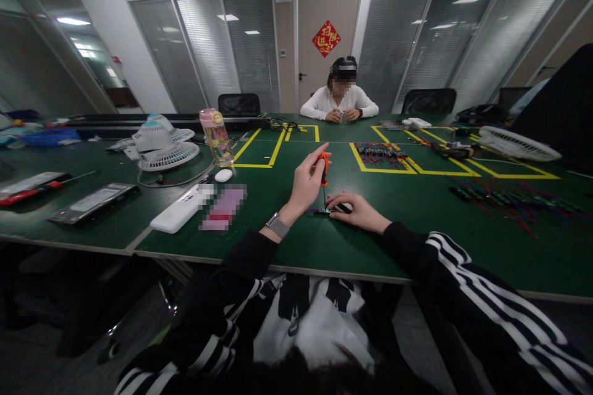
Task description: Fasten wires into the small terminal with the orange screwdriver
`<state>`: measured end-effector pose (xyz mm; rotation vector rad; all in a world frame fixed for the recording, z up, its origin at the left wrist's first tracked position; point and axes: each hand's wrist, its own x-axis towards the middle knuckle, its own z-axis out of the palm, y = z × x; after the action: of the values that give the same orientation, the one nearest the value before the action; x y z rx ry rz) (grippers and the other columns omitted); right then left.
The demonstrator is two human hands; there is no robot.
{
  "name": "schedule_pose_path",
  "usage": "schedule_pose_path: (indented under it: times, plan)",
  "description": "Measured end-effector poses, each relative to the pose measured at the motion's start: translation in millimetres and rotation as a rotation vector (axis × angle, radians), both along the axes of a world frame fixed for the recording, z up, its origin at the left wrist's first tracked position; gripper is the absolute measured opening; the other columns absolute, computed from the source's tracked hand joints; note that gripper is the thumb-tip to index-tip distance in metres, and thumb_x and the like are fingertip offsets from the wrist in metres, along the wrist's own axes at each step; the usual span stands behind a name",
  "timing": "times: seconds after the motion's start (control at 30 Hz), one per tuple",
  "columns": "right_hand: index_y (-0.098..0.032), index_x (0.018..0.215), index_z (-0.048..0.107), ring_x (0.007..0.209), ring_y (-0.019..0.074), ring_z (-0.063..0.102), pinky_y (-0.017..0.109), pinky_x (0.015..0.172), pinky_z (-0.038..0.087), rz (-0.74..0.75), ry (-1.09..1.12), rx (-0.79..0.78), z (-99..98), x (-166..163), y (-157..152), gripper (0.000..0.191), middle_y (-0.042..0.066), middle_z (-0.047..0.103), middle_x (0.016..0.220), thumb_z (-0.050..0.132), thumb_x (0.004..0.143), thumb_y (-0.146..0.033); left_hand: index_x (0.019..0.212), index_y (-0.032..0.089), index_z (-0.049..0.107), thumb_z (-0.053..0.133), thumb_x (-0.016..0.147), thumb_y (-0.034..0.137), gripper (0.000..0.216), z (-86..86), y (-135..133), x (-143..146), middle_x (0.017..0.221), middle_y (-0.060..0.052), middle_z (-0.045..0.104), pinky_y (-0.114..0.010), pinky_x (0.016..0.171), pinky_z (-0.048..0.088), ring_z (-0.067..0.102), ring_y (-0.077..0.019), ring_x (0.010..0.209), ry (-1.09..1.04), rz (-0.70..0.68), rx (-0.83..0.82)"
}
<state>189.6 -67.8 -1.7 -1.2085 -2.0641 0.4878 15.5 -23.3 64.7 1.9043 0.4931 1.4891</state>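
Observation:
My left hand [307, 182] is closed around the orange and black handle of a screwdriver [325, 168], which stands upright with its shaft pointing down. The tip meets a small green circuit board [326, 212] with red and blue wires, lying on the green table. Fingers of my right hand [356, 211] press down on the board's right side and hold it against the table. A dark part shows under those fingers, too hidden to name.
Wired boards [380, 154] lie in a yellow-taped area, and a loose pile [514, 197] lies to the right. On the left are a white power bank [181, 208], a bottle [217, 137] and a fan [167, 147]. Another person [340, 99] sits across the table.

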Motion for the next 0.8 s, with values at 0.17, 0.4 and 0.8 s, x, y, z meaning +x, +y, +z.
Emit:
schedule_pose_path:
  times: [0.17,0.4,0.8]
  plan:
    - [-0.024,0.086,0.073,0.111,0.0269,0.063,0.050,0.107,0.039,-0.003,0.005,0.006,0.2,-0.5,-0.1,0.016,0.007,0.073,0.105,0.069,0.076,-0.036,0.117,0.023,0.063,0.059,0.089,0.031,0.030,0.1,-0.8,-1.0,0.101,-0.005,0.062,-0.026,0.078,0.052,0.061,-0.0145,0.090,0.003,0.126,0.096]
    - [-0.023,0.087,0.073,0.111,0.0269,0.063,0.049,0.106,0.040,-0.001,-0.003,0.003,3.4,-1.8,-2.4,0.017,0.008,0.072,0.106,0.067,0.078,-0.037,0.130,0.025,0.055,0.039,0.098,0.026,0.036,1.3,-1.9,-1.6,0.114,-0.007,0.062,-0.027,0.080,0.052,0.063,-0.0131,0.090,0.027,0.014,0.033]
    - [-0.022,0.087,0.073,0.111,0.0268,0.063,0.049,0.104,0.041,0.008,-0.016,0.024,0.4,-0.4,-0.4,0.017,0.008,0.073,0.105,0.066,0.080,-0.037,0.123,0.024,0.060,0.049,0.094,0.027,0.031,2.0,-3.1,-1.1,0.108,-0.006,0.060,-0.026,0.081,0.051,0.060,-0.0145,0.095,0.036,0.089,0.115]
